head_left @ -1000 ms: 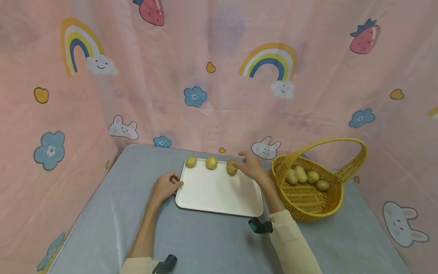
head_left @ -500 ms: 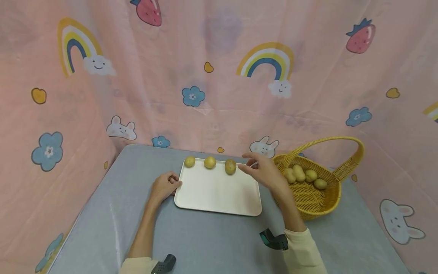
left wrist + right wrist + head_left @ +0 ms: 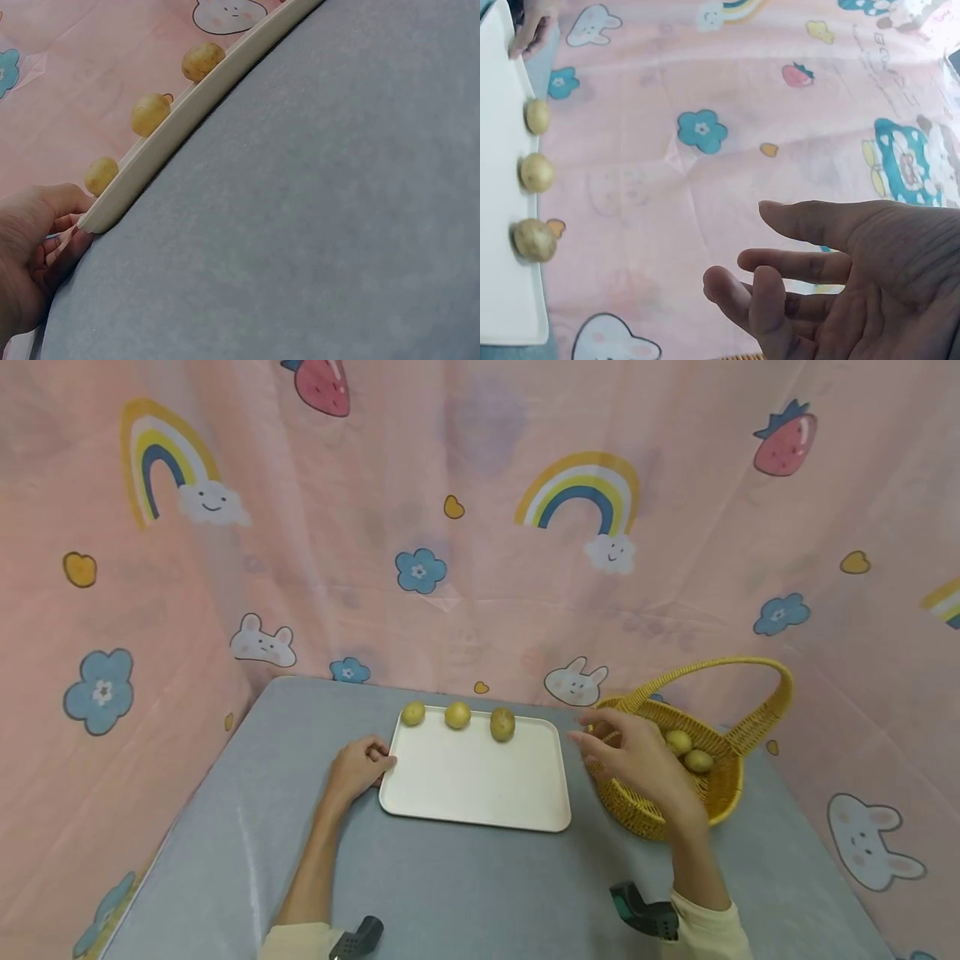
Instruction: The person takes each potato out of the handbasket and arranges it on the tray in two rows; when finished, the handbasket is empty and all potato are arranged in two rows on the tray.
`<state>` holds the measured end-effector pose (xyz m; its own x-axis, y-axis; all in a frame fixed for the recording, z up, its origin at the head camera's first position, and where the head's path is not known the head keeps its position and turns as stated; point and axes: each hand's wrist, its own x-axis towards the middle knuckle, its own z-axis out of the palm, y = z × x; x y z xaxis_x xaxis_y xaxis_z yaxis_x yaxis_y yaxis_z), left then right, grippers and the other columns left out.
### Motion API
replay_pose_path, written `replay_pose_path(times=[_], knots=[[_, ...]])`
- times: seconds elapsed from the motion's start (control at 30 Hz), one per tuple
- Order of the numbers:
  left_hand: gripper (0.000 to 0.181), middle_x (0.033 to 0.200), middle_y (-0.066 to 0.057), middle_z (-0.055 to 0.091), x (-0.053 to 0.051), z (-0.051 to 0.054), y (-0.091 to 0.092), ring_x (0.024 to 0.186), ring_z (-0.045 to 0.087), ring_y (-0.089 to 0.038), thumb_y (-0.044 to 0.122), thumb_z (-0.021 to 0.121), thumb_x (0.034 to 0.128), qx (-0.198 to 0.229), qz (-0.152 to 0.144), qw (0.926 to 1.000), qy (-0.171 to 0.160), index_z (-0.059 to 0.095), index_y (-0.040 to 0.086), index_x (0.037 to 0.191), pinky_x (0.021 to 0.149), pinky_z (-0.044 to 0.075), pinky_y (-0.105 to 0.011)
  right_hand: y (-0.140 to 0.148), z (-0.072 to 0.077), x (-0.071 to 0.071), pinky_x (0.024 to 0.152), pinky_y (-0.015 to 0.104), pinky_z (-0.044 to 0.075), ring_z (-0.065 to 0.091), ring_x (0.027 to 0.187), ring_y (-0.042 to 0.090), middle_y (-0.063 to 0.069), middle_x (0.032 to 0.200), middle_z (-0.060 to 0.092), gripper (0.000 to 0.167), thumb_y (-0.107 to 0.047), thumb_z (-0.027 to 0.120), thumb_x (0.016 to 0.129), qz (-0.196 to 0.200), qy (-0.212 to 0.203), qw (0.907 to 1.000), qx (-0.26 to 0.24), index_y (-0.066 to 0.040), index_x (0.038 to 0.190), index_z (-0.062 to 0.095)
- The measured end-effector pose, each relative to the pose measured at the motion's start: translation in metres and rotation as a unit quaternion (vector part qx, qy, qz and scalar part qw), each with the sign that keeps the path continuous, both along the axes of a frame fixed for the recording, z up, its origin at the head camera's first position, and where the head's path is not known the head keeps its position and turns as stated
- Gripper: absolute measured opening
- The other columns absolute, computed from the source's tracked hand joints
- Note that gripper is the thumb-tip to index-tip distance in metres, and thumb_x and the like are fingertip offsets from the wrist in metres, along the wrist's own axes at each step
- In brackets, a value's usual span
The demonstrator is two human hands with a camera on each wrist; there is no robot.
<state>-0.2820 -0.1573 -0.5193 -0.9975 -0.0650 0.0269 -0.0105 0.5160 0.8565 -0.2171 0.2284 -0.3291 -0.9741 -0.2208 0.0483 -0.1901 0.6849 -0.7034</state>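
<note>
Currently the left grip (image 3: pixel 358 770) pinches the tray (image 3: pixel 480 777); the right grip (image 3: pixel 641 760) hangs unladen, loosely parted, near the basket (image 3: pixel 637 818).

At right, the basket (image 3: pixel 726 785) is partly hidden by the right hand (image 3: pixel 639 760); the tray (image 3: pixel 501 187) is cut off in both wrist views.

Behind the left hand (image 3: pixel 358 770) are a cream sleeve (image 3: pixel 296 942) and black device (image 3: pixel 357 941); behind the right hand (image 3: pixel 641 762), a matching sleeve (image 3: pixel 707 932) and green-ended device (image 3: pixel 647 916).
</note>
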Motion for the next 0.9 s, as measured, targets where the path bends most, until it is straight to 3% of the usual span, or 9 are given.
replay_pose_path(times=[0.33,0.5,0.67,0.77,0.9], knots=[[0.016,0.08,-0.006,0.067,-0.002,-0.001,0.0,0.061,0.062,-0.012,0.016,0.074,0.0919,0.0,0.003,1.0,-0.006,0.071,0.003,0.101,0.058,0.057,-0.025,0.04,0.0,0.005,0.064,0.033,0.062,0.073,0.081,0.02,0.019,0.104,0.074,0.04,-0.036,0.064,0.104,-0.046,0.008,0.9984,0.031,-0.001,0.122,0.07],[0.016,0.079,-0.007,0.066,-0.001,-0.001,0.0,0.061,0.061,-0.011,0.015,0.073,0.0919,0.001,0.001,1.0,-0.003,0.07,0.002,0.101,0.058,0.057,-0.024,0.06,0.0,0.0,0.065,0.033,0.063,0.07,0.081,0.016,0.017,0.1,0.074,0.045,-0.037,0.061,0.105,-0.06,-0.01,0.9972,0.044,0.004,0.123,0.068],[0.016,0.079,-0.007,0.066,0.0,0.0,0.0,0.062,0.061,-0.012,0.014,0.073,0.092,0.003,-0.002,1.0,0.004,0.07,0.001,0.101,0.057,0.057,-0.025,0.078,-0.002,-0.015,0.069,0.03,0.063,0.07,0.083,0.013,0.018,0.104,0.073,0.051,-0.035,0.058,0.107,-0.053,-0.041,0.9959,0.06,0.01,0.132,0.061],[0.016,0.08,-0.007,0.066,0.0,0.0,0.0,0.063,0.062,-0.012,0.015,0.073,0.0922,0.002,-0.002,1.0,0.001,0.07,0.002,0.102,0.058,0.058,-0.025,0.086,-0.005,-0.03,0.067,0.028,0.062,0.069,0.079,0.013,0.016,0.099,0.071,0.054,-0.034,0.058,0.107,-0.047,-0.065,0.9952,0.057,0.013,0.133,0.058],[0.016,0.08,-0.006,0.066,-0.001,-0.001,0.0,0.062,0.062,-0.012,0.015,0.073,0.0924,0.0,0.001,1.0,-0.003,0.07,0.002,0.102,0.058,0.058,-0.026,0.095,-0.007,-0.05,0.067,0.029,0.062,0.069,0.076,0.013,0.021,0.105,0.07,0.055,-0.032,0.057,0.108,-0.036,-0.098,0.993,0.054,0.015,0.135,0.052]])
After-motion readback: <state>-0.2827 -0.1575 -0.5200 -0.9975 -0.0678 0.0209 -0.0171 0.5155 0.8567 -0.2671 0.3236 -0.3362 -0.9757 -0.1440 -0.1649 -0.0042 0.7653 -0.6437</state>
